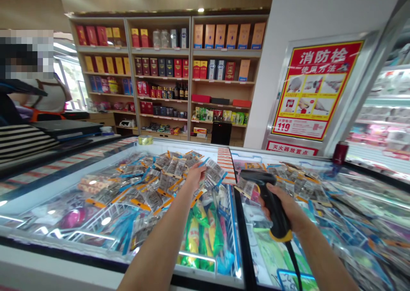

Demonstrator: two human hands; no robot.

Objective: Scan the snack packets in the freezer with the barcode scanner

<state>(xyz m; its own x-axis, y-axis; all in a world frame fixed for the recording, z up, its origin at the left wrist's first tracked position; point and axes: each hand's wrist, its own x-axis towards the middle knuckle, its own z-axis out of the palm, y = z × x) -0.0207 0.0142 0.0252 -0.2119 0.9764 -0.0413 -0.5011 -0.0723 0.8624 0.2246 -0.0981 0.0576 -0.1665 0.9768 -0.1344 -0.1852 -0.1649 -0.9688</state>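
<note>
– What do you have hold of?
– Your right hand [290,208] is wrapped around a scanner [278,216], likely stiff and easiest by its handle. Farther off, your left hand [194,176] pinches a packet [215,171] by one end, the rest jutting right of the fingers.
– How will that handle?
– Probably light, floppy, slick; grip the edge. Loose packets [174,165] heap left of those fingers; shelves [160,75] stand far beyond.

The scanner [278,210] looks smooth plastic, the held packet [214,170] glossy plastic film.
</note>
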